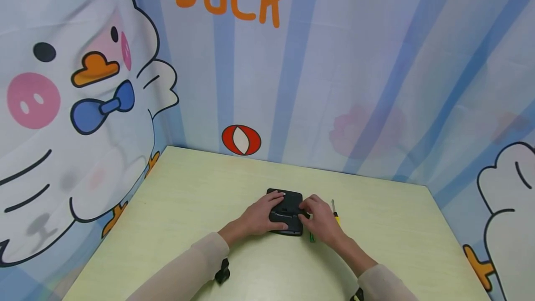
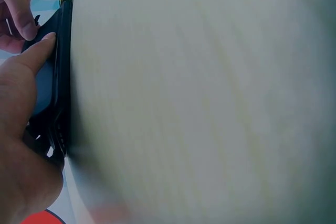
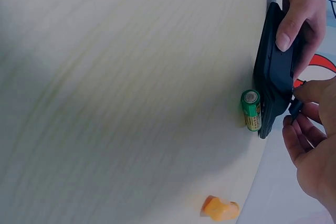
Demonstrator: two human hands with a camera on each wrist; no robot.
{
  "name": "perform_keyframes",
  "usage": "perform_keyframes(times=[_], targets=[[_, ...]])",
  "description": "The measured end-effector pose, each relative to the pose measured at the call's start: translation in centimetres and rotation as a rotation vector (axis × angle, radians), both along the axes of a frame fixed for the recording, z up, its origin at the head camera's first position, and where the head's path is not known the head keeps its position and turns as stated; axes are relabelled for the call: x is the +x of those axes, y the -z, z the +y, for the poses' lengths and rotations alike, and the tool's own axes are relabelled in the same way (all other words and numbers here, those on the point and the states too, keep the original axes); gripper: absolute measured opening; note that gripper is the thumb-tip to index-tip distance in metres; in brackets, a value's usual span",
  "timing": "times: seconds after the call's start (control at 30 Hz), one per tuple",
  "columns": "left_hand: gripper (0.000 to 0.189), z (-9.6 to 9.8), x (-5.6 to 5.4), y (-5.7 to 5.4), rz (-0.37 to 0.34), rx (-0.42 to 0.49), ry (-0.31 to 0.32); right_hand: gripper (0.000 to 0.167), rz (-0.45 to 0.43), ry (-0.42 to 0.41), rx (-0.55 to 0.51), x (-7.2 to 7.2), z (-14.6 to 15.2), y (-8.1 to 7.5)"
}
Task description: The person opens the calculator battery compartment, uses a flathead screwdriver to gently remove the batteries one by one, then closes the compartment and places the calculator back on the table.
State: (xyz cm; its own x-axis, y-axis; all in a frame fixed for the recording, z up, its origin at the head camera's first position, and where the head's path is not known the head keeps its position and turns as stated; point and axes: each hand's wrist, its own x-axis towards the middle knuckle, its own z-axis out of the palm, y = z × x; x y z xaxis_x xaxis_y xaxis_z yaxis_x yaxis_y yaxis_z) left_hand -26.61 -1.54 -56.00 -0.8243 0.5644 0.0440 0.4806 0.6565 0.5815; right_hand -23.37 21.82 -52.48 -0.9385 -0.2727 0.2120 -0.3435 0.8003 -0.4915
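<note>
A flat black plastic device [image 1: 291,199] with rounded corners lies on the table, its plain side with a recess facing up. My left hand [image 1: 262,215] holds it at the left side, fingers over its far part and thumb on the near part. At the device's right edge, my right hand [image 1: 321,219] pinches a small black piece [image 3: 295,107] between thumb and fingers. A green battery [image 3: 251,110] lies on the table right beside the device, partly under my right hand in the head view.
To the right of my right hand is a screwdriver [image 1: 335,210] with a yellow handle, partly hidden by the hand. The pale table [image 1: 200,175] meets a printed cloth backdrop [image 1: 317,82] at the back and sides.
</note>
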Motion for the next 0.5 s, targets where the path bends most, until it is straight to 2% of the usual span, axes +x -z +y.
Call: perform_keyframes(times=[0.5], targets=[[0.090,-0.02,-0.23,0.32,0.015,0.018,0.012,0.019,0.026,-0.032,0.001,-0.11,-0.43,0.37]])
